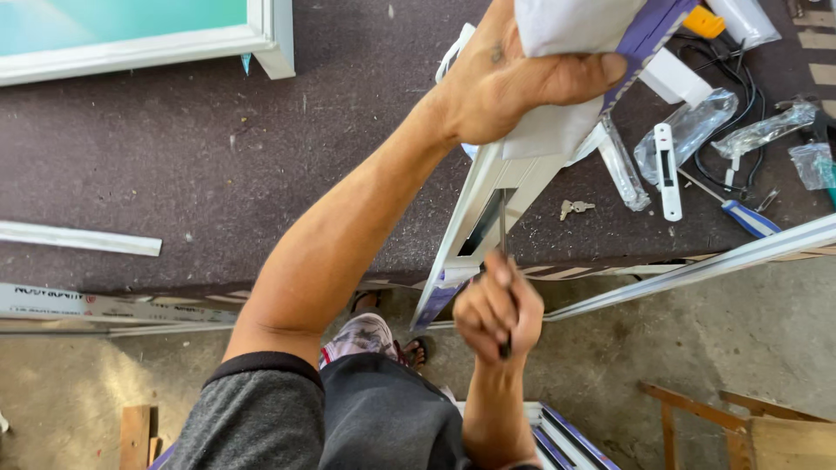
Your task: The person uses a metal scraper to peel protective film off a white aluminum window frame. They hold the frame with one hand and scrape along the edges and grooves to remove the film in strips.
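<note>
My left hand (514,78) sits in the upper middle of the frame, its fingers clamped around the upper part of a white window-frame profile (475,218), with a white protective wrap bunched under my thumb. The profile slants from the upper right down toward the centre, its lower end hanging past the edge of the dark, carpet-like worktop (218,157). A slot shows on the profile's face just below my left hand.

My right hand (498,309) is in the lower centre, fingers clenched tight around a thin dark tool (503,235) whose shaft runs up into that slot; I cannot tell what kind of tip it has.

To the right of the profile on the worktop lie a small pair of keys (575,207), a white lock strip (667,170), several clear plastic bags (697,126) and a blue-handled tool (747,218). A long white rail (697,265) crosses the right side along the worktop's edge. In the upper left stands a white-framed panel (139,35), and a loose white strip (78,238) lies at the left. A wooden piece (740,426) occupies the lower right on the concrete floor.
</note>
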